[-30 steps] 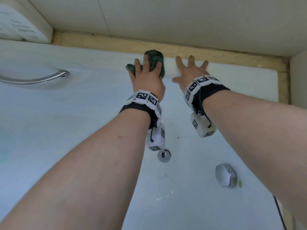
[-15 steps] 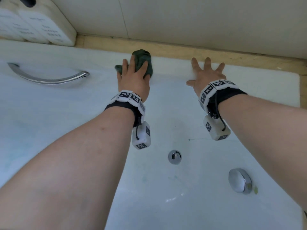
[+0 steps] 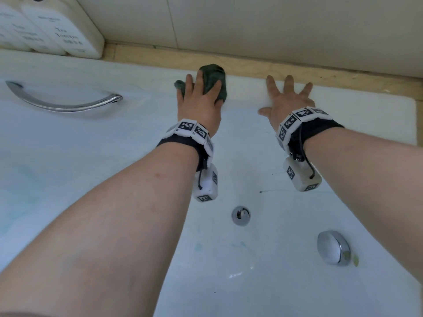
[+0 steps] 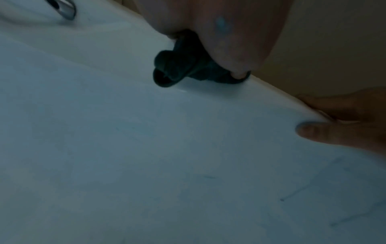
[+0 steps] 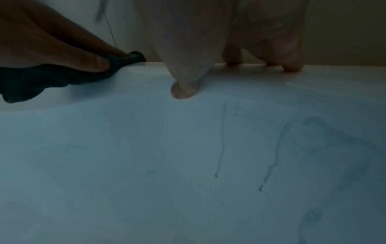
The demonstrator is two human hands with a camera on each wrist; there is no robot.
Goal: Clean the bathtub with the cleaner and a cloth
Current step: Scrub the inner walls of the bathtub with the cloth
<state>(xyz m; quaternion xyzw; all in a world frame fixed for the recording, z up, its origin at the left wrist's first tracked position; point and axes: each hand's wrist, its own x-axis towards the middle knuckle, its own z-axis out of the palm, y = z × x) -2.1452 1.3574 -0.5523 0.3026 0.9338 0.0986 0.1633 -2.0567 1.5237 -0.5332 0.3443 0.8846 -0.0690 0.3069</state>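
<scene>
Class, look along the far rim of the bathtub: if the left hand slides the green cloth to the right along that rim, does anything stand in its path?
Yes. The right hand rests open on the rim, directly right of the cloth under the left hand.

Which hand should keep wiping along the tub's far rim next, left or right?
Left. The left hand already presses the cloth on the rim; the right hand lies flat and bare there, seemingly bracing.
</scene>
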